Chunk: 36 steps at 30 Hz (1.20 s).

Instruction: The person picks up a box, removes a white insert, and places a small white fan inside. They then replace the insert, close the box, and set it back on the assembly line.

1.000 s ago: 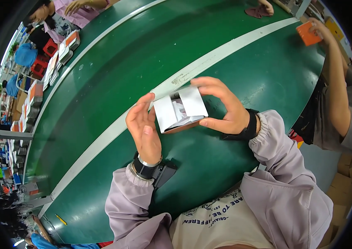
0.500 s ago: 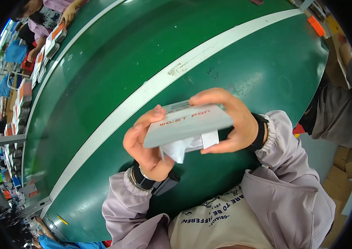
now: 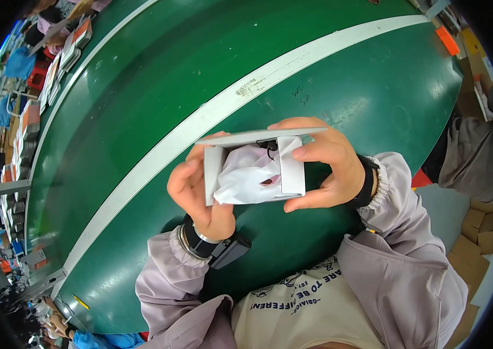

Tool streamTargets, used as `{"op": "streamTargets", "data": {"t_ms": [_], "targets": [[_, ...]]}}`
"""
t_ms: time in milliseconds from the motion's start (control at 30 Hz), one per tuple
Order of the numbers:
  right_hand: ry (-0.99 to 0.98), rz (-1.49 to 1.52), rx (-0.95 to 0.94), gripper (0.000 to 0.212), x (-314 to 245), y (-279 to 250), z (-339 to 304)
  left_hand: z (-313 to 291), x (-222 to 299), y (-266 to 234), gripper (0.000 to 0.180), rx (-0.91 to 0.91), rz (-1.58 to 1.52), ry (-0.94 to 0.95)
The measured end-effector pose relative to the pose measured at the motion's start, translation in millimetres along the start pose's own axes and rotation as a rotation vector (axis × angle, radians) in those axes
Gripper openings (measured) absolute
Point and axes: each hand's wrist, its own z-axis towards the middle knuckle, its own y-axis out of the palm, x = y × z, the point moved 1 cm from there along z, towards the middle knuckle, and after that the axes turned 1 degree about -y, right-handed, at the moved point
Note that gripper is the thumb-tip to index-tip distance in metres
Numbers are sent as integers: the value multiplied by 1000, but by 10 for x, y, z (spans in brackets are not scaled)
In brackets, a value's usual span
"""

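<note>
Both hands — left hand [image 3: 197, 192], right hand [image 3: 325, 166] — grip an open white box [image 3: 255, 168].

Matt white cardboard box [image 3: 293, 168], crinkled plastic bag [image 3: 246, 177], smooth green belt [image 3: 159, 87]

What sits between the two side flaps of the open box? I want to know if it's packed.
In the head view, a white plastic bag fills the box between the flaps, a small black part at its top.

Lilac elastic-cuffed sleeves [image 3: 400, 221], beige printed shirt [image 3: 307, 317], black wristbands [image 3: 367, 181], silver bracelet [image 3: 200, 237]
</note>
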Motion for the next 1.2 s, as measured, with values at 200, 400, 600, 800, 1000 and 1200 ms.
{"op": "streamTargets", "data": {"t_ms": [200,400,600,800,1000,1200], "targets": [[73,-66,-19,52,-95,-35,52,101,13,-98,38,-188,165,117],[93,-71,-96,34,-116,-98,122,146,73,-99,31,-235,330,114],[-68,6,-100,25,-35,-82,138,76,91,-72,38,-18,186,-89],[-9,142,-45,35,11,-59,99,144,79,-87,51,-106,54,104],[16,130,9,41,-80,-5,130,132,100,-113,50,-143,124,162],[8,56,-47,37,-119,0,165,120,148,-116,44,-161,225,227]]}}
